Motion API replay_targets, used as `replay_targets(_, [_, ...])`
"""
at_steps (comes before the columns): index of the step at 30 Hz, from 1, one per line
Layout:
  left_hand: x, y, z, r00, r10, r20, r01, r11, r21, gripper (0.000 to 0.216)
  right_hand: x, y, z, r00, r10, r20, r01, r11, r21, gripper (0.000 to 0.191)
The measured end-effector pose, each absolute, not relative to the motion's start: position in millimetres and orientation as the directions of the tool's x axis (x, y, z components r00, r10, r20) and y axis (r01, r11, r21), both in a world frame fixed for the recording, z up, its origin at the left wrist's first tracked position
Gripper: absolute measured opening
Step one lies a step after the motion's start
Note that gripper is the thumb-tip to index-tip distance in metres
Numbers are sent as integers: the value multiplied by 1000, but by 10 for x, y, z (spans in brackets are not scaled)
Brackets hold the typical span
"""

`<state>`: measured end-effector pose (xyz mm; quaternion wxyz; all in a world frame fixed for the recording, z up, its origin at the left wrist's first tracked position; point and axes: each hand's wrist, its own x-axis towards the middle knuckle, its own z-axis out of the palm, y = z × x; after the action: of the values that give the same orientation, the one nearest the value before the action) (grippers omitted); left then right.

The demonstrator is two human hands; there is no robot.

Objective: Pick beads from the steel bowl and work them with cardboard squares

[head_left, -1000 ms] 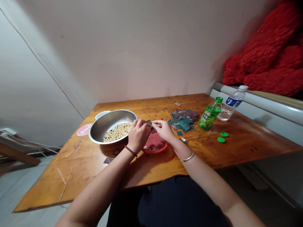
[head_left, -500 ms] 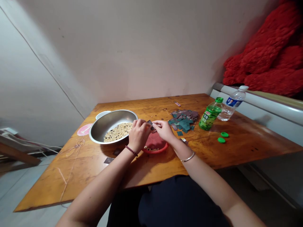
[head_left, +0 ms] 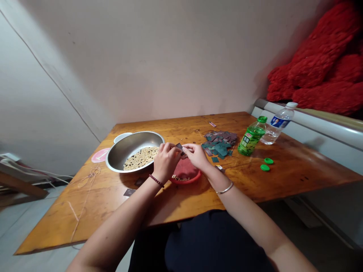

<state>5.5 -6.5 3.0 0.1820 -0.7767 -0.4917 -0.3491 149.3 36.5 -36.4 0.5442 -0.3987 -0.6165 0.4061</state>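
My left hand (head_left: pixel 165 160) and my right hand (head_left: pixel 195 155) meet above a small red dish (head_left: pixel 187 174) that holds a few beans. Both pinch a small dark square piece (head_left: pixel 179 146) between their fingertips. To the left of my hands stands a steel bowl (head_left: pixel 124 148) with pale beans (head_left: pixel 141 157) in it. A pile of teal and purple square pieces (head_left: pixel 219 143) lies just right of my right hand on the wooden table (head_left: pixel 176 204).
A green bottle (head_left: pixel 251 136) and a clear water bottle (head_left: pixel 277 123) stand at the right, with two green caps (head_left: pixel 266 164) in front. A pink disc (head_left: pixel 99 155) and string (head_left: pixel 87 177) lie at the left. Red fabric (head_left: pixel 320 68) is piled on a white ledge.
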Motion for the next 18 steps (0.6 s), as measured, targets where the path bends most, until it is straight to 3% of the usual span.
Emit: replay_targets(18, [45, -58, 42, 254, 654, 713, 888, -450, 96, 18, 1490, 311, -272, -89, 949, 301, -33, 300, -953, 32])
